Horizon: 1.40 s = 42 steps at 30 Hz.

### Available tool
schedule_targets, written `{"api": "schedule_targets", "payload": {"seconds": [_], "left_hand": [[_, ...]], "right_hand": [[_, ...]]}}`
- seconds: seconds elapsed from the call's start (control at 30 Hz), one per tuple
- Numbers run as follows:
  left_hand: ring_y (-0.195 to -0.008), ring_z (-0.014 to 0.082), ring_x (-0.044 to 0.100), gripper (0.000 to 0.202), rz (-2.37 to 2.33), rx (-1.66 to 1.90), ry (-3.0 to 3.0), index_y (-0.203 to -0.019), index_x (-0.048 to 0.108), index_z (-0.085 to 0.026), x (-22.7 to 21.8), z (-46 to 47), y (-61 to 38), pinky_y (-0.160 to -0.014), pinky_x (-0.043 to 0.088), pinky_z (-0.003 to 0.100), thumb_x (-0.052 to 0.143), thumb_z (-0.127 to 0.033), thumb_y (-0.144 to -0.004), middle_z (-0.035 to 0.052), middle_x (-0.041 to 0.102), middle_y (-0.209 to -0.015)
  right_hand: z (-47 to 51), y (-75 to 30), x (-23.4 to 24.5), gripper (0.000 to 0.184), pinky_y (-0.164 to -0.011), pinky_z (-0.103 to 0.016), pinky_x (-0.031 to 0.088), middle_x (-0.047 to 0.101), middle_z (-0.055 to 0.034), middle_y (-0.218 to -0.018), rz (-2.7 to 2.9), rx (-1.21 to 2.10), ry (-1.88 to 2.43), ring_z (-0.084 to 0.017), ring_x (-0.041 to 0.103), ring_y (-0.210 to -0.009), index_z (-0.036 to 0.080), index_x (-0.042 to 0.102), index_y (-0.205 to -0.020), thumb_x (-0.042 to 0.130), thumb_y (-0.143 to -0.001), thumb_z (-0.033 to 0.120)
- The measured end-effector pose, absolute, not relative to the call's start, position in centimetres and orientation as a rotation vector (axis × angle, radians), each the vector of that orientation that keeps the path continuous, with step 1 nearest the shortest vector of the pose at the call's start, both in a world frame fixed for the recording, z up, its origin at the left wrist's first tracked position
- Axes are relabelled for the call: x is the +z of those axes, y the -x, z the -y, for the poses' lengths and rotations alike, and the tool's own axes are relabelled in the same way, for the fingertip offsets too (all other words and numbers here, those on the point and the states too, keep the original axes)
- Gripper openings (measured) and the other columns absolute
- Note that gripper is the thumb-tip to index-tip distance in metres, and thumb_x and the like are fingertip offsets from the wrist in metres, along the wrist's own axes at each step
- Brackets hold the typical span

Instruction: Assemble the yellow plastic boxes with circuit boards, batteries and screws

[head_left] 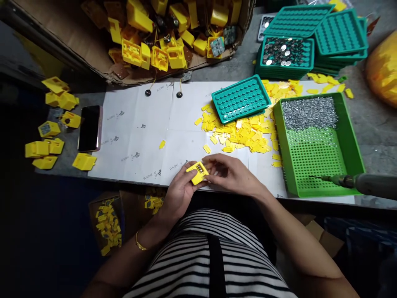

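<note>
Item 1: yellow casing (pixel 195 177), qty 1. Is sitting in hand, left of the green bin (pixel 349 134), approx. level w/ bin's near end. Prob. hard plastic, so is likely feeling light & stiff; smooth faces may be running slightly slippery. Recess is facing up & showing sm. silvery contents; these may be lying loose, so tilting is risking spillage. Best hold: opp. side walls, off the recess; light pressure is prob. sufficing, thin edges poss. being fragile.

Item 2: L hand (pixel 180 191). Fingers are grasping the casing, thumb pressing on its face.

Item 3: R hand (pixel 233 174). Fingers are bending in at casing's bin-facing edge; whether they're pinching anything, cannot tell.

Nearby: yellow flat pcs. (pixel 252 134), are lying heaped just left of bin; teal tray (pixel 242 99), is resting on heap, left of bin's far end; sm. metal pcs. (pixel 310 112), are covering bin's far part; driver (pixel 374 185), is poking over bin's near end.
</note>
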<state>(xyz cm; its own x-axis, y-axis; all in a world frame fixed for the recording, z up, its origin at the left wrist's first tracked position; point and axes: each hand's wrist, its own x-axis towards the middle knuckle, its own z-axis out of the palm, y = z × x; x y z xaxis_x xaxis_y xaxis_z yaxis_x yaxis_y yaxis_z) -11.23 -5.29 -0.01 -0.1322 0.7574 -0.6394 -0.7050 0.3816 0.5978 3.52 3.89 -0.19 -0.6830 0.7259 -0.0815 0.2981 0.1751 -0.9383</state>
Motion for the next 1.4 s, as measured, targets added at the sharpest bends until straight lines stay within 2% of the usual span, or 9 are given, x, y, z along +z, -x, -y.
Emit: {"api": "schedule_targets", "payload": {"seconds": [0.13, 0.23, 0.43, 0.53, 0.67, 0.87, 0.97, 1.17, 1.4], "left_hand": [[-0.112, 0.0248, 0.062, 0.03, -1.245, 1.245, -0.083, -0.111, 0.064, -0.014, 0.2, 5.7, 12.3, -0.08, 0.051, 0.028, 0.064, -0.026, -0.083, 0.0126, 0.069, -0.115], [-0.108, 0.0231, 0.064, 0.029, -1.243, 1.285, -0.075, -0.109, 0.064, -0.015, 0.7, 5.6, 12.7, -0.084, 0.051, 0.029, 0.067, -0.021, -0.081, 0.0113, 0.069, -0.115], [-0.104, 0.0246, 0.068, 0.018, -1.15, 1.271, -0.006, -0.095, 0.058, -0.016, 1.2, 4.6, 13.0, -0.088, 0.054, 0.036, 0.065, -0.011, -0.079, 0.009, 0.071, -0.109], [-0.097, 0.0222, 0.07, 0.015, -1.133, 1.221, -0.011, -0.099, 0.06, -0.015, 1.1, 4.2, 12.6, -0.076, 0.056, 0.029, 0.062, -0.016, -0.084, 0.009, 0.069, -0.11], [-0.09, 0.0216, 0.071, 0.022, -1.076, 1.151, -0.015, -0.109, 0.061, -0.013, 1.1, 3.9, 11.5, -0.069, 0.055, 0.026, 0.054, -0.021, -0.089, 0.0111, 0.069, -0.105], [-0.097, 0.0269, 0.071, 0.024, -1.003, 1.085, -0.052, -0.11, 0.06, -0.013, 1.1, 4.0, 9.6, -0.08, 0.057, 0.036, 0.052, -0.026, -0.092, 0.0133, 0.07, -0.106], [-0.095, 0.0263, 0.071, 0.023, -1.02, 1.07, -0.096, -0.109, 0.059, -0.014, 1.0, 4.1, 8.7, -0.079, 0.058, 0.037, 0.053, -0.027, -0.091, 0.0128, 0.069, -0.107], [-0.095, 0.0224, 0.069, 0.024, -1.078, 1.1, -0.124, -0.109, 0.062, -0.016, 0.7, 4.1, 7.6, -0.082, 0.057, 0.035, 0.058, -0.028, -0.088, 0.0088, 0.068, -0.106], [-0.1, 0.02, 0.066, 0.023, -1.014, 1.137, -0.134, -0.108, 0.064, -0.018, 0.5, 4.1, 6.4, -0.096, 0.05, 0.041, 0.058, -0.029, -0.088, 0.0072, 0.069, -0.105]], "right_hand": [[-5.9, -1.8, 0.1, 0.021, -0.064, -0.029, 0.043, 0.066, -0.0077, -0.096, 2.371, 0.983, 1.312, -0.016, 0.061, -0.076, 0.015, 0.065, -0.103, 0.057, -0.09, 0.029], [-6.3, -0.5, 0.3, 0.022, -0.055, -0.03, 0.031, 0.064, -0.0099, -0.101, 2.689, 0.657, 1.447, -0.02, 0.061, -0.076, 0.016, 0.065, -0.095, 0.048, -0.094, 0.03], [-5.7, -0.9, 0.5, 0.022, -0.05, -0.029, 0.021, 0.064, -0.0094, -0.107, 2.793, 0.52, 1.389, -0.022, 0.061, -0.085, 0.019, 0.063, -0.101, 0.044, -0.095, 0.028], [-5.5, -2.5, 0.1, 0.018, -0.053, -0.028, 0.03, 0.066, -0.0094, -0.102, 2.675, 0.668, 1.25, -0.022, 0.061, -0.086, 0.017, 0.063, -0.099, 0.048, -0.093, 0.026], [-4.6, -5.2, -0.3, 0.021, -0.061, -0.026, 0.044, 0.069, -0.0043, -0.083, 2.132, 1.107, 1.176, -0.014, 0.06, -0.065, 0.017, 0.065, -0.095, 0.053, -0.093, 0.035], [-2.4, -8.1, 0.0, 0.03, -0.043, -0.02, 0.037, 0.052, 0.0057, -0.049, 1.621, 1.553, 1.292, -0.008, 0.048, -0.04, 0.017, 0.061, -0.075, 0.063, -0.085, 0.045], [-1.8, -8.8, 0.0, 0.033, -0.036, -0.018, 0.03, 0.05, 0.0075, -0.048, 1.342, 1.708, 1.29, -0.005, 0.042, -0.035, 0.017, 0.059, -0.073, 0.068, -0.08, 0.048], [-1.1, -9.9, 0.1, 0.032, -0.054, -0.021, 0.053, 0.069, -0.0007, -0.066, 0.991, 1.856, 1.239, -0.01, 0.063, -0.055, 0.016, 0.071, -0.082, 0.082, -0.067, 0.043], [-0.7, -9.5, 0.9, 0.038, -0.068, -0.027, 0.06, 0.071, -0.0009, -0.078, 0.993, 1.783, 1.202, -0.015, 0.071, -0.071, 0.02, 0.074, -0.093, 0.087, -0.061, 0.036]]}}
